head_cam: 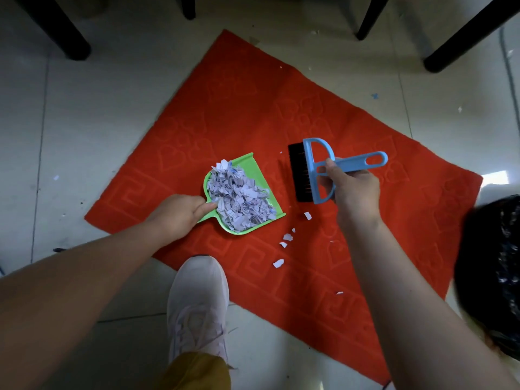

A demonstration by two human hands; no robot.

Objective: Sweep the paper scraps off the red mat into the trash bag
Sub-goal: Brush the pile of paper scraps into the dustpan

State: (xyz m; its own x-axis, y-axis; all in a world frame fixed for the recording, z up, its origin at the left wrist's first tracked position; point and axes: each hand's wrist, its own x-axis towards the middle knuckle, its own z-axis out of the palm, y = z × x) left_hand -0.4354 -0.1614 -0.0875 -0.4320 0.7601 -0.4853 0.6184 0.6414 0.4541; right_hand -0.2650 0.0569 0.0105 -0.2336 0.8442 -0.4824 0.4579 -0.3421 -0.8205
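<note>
A red mat [281, 114] lies on the tiled floor. My left hand [180, 213] grips the handle of a green dustpan [257, 171], which rests on the mat and is heaped with white paper scraps [239, 198]. My right hand [351, 190] holds a blue hand brush [318, 170] with black bristles just right of the pan's open edge. Several loose scraps [287, 237] lie on the mat below the pan and brush. A black trash bag [489, 271] sits at the right edge of the view.
Black furniture legs [67, 38] stand beyond the mat at the top left, top middle and top right. My white shoe [197, 302] rests on the mat's near edge. A few tiny scraps dot the tiles [460, 109] to the right of the mat.
</note>
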